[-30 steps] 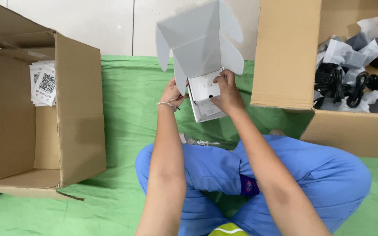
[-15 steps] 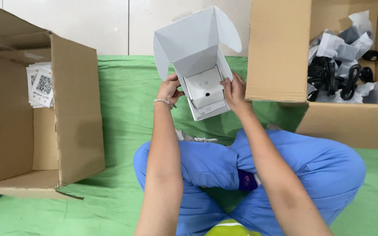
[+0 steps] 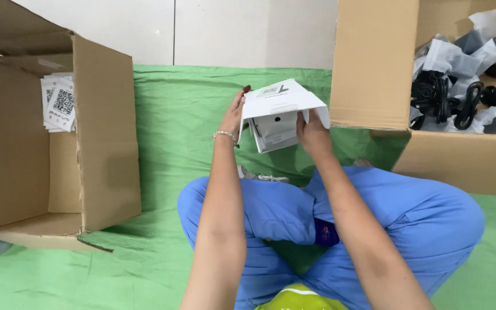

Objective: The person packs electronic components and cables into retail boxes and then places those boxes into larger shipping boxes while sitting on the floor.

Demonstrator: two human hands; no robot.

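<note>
Head view — both hands (image 3: pixel 311 135) grip a white cardboard box (image 3: pixel 276 112).

The lid (image 3: pixel 279 97) hides most of the white box's (image 3: pixel 275 131) inside; both cartons (image 3: pixel 58 149) (image 3: pixel 374 63) run past the edges

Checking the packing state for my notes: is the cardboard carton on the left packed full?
No: the cardboard carton holds only a small stack of white leaflets against its back wall; the rest of its inside shows bare cardboard.
</note>
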